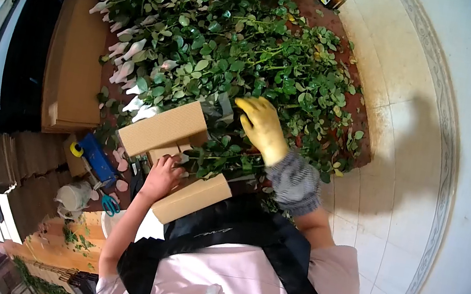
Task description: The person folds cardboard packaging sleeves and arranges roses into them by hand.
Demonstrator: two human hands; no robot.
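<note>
Head view: we have one pair of hands, ours, over the table edge.
Cardboard wrapper: lies right in front of us, folded open; far flap and near flap both run long-axis from near left to far right, leafy stems between them at the right end.
Left hand: bare, fingers bent onto the wrapper between the flaps; we can't tell if they pinch anything. It's the nearer hand; the far flap lies just beyond its fingertips, the near flap to its right.
Right hand: yellow glove, fingers partly spread, nothing visible between them. It's over the foliage; the wrapper lies left and nearer, a grey strip just left of its fingertips.
Rose heads: pale-wrapped, on the left.
Rest: blue holder, scissors and cardboard stack on the left.
</note>
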